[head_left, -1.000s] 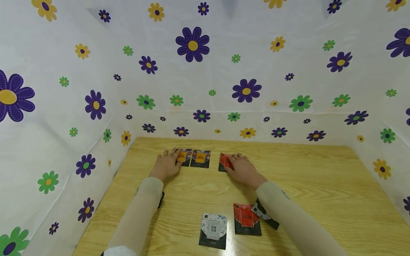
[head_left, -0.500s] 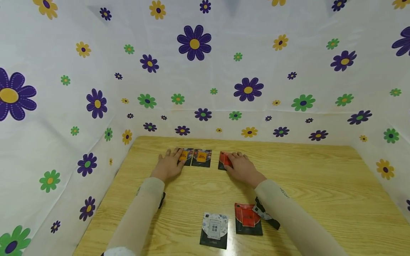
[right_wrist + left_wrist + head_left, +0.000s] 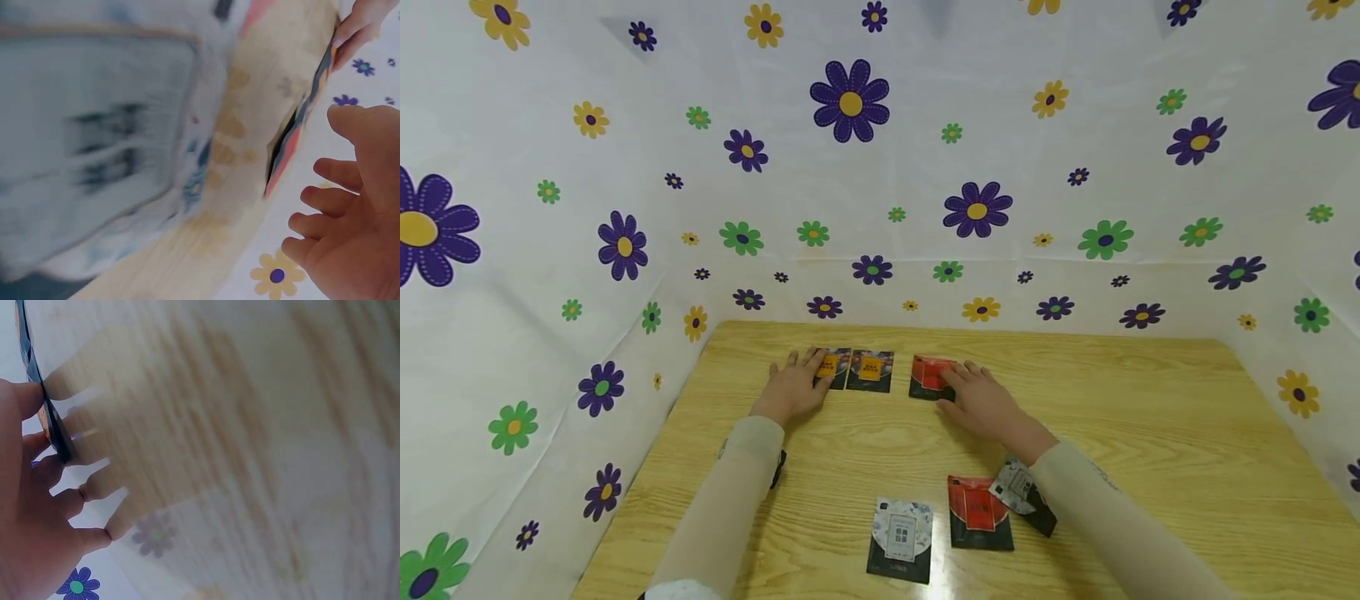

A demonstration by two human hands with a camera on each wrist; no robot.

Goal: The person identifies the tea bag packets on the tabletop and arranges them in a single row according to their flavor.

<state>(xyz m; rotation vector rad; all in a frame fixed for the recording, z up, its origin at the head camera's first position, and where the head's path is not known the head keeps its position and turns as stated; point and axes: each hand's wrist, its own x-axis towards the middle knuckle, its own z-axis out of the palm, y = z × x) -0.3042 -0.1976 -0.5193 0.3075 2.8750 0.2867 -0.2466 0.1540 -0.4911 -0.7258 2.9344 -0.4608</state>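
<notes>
My left hand [image 3: 792,387] lies with its fingers spread over the left part of a dark packet with an orange label [image 3: 835,368]. In the left wrist view, the thumb touches that packet [image 3: 57,440], seen nearly edge-on. A matching orange-label packet [image 3: 870,371] sits just to its right. Further right is a red and black packet [image 3: 927,375]. My right hand [image 3: 988,407] is at that packet's right side, overlapping its edge in the head view. From the right wrist, the hand [image 3: 369,219] appears with fingers loosely extended and holds nothing; the red packet [image 3: 285,162] lies beyond the fingertips.
Nearer on the wooden table [image 3: 820,483] lie a white and black packet [image 3: 900,537], another red packet [image 3: 980,512], and a slanted white packet [image 3: 1022,493] overlapping its corner, partly under the right forearm. A flowered cloth [image 3: 910,167] walls the back and sides.
My right hand has slid back to the right, off most of the red packet, exposing more of it. The slanted white packet shows more too. My left hand stays in place.
</notes>
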